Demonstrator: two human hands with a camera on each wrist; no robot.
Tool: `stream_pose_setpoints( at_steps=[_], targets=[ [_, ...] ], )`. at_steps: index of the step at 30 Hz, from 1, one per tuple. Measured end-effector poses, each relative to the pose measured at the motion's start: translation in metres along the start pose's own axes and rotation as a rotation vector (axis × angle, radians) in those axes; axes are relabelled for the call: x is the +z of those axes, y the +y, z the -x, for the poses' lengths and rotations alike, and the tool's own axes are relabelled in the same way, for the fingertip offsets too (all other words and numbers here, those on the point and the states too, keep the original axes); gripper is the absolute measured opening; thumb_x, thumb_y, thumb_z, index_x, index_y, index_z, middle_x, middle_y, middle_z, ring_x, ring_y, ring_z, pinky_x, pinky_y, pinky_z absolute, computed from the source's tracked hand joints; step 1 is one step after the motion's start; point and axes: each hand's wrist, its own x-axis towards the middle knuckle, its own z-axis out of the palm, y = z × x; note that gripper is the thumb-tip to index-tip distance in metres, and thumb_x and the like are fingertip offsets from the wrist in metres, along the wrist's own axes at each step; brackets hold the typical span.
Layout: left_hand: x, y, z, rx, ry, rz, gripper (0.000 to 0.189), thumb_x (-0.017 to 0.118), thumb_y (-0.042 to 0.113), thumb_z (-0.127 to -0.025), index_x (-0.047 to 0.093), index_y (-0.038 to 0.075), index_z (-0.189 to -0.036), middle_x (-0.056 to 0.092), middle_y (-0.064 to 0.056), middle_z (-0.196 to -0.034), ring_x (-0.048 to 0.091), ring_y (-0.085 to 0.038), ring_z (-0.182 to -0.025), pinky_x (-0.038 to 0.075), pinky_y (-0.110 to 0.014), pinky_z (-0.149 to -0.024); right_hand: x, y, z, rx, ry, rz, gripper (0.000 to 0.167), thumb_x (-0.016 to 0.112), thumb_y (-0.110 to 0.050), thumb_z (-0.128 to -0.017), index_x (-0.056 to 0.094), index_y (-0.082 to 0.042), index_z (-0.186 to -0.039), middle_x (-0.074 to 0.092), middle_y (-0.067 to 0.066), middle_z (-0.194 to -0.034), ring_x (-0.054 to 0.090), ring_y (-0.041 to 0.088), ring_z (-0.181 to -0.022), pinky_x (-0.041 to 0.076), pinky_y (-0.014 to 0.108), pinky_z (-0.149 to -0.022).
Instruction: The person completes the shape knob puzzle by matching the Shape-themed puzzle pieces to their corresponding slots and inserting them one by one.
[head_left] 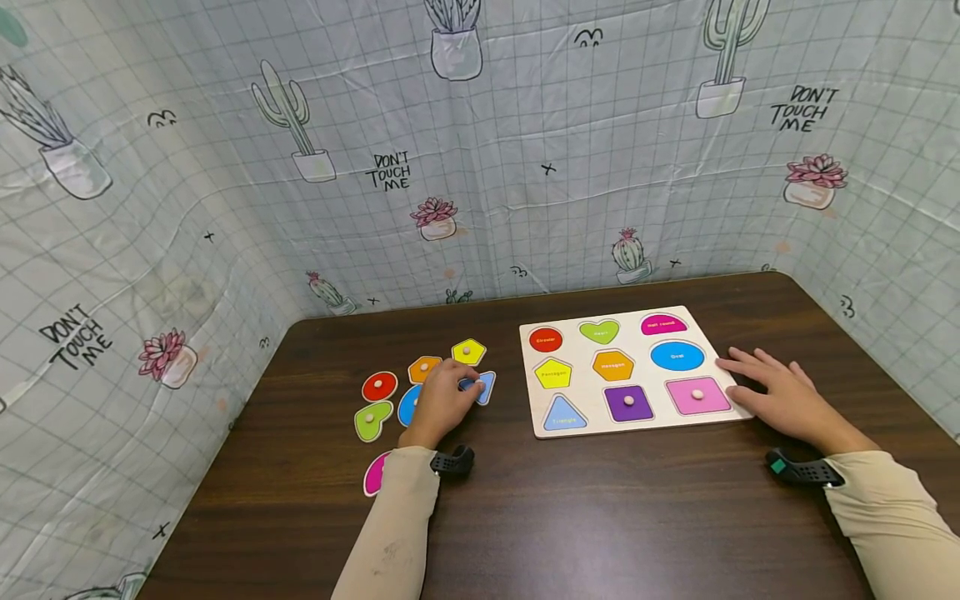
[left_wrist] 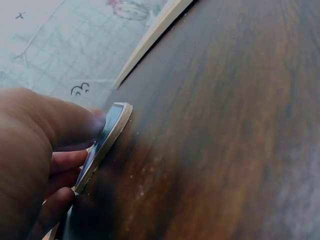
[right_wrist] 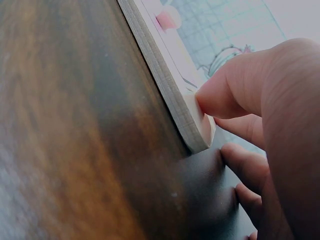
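Note:
My left hand (head_left: 444, 398) is over the blue triangle puzzle piece (head_left: 487, 387), thumb and fingers pinching at its small knob, which they mostly hide. In the left wrist view, this triangle piece (left_wrist: 107, 140) lies close to the tabletop beneath the thumb. My right hand (head_left: 783, 396) rests at the right edge of the wooden shape puzzle board (head_left: 592, 423), fingers spread and thumb touching a corner. A purple square piece (head_left: 628, 402) and a pink rectangle piece (head_left: 697, 395) sit in the board, knobs up. Its other printed shapes have no knobs.
Around my left hand lie a yellow pentagon (head_left: 468, 352), an orange hexagon (head_left: 422, 368), a red circle (head_left: 379, 386), a green heart (head_left: 372, 420) and a partly hidden blue piece (head_left: 408, 406). My left forearm partly covers a magenta piece (head_left: 374, 476). A printed cloth (head_left: 510, 208) hangs behind the table.

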Motion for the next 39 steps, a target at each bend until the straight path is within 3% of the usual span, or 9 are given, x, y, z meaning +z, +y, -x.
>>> stream_pose_setpoints(
  at_steps=[6,16,39],
  targets=[
    [-0.001,0.0008,0.0004,-0.004,-0.011,-0.006,0.018,0.074,0.021,-0.092,0.077,0.006,-0.102,0.065,-0.009,-0.109,0.059,-0.028,-0.103,0.048,-0.045,-0.098,-0.0001,0.0011,0.0002,0.004,-0.003,0.001,0.049,0.058,-0.026,-0.1,0.052,0.001,-0.142,0.036,0.034,-0.15,0.019,0.057,-0.141,-0.001,0.078,-0.105],
    [-0.0009,0.0031,0.0007,0.045,0.02,-0.001,0.019,0.073,0.024,-0.093,0.077,0.009,-0.103,0.068,-0.006,-0.107,0.061,-0.026,-0.104,0.048,-0.044,-0.098,-0.0015,0.0023,-0.0005,-0.001,-0.007,0.007,0.05,0.057,-0.026,-0.101,0.051,0.001,-0.142,0.035,0.034,-0.15,0.018,0.057,-0.141,-0.002,0.078,-0.106],
    [0.0016,0.0086,0.0017,0.06,0.036,0.019,0.018,0.075,0.025,-0.092,0.076,0.01,-0.101,0.068,-0.006,-0.109,0.062,-0.025,-0.104,0.049,-0.044,-0.097,-0.0008,-0.0006,0.0,-0.002,0.003,0.0,0.049,0.058,-0.025,-0.1,0.052,0.001,-0.141,0.037,0.034,-0.149,0.02,0.058,-0.14,0.001,0.078,-0.105]
  ],
)
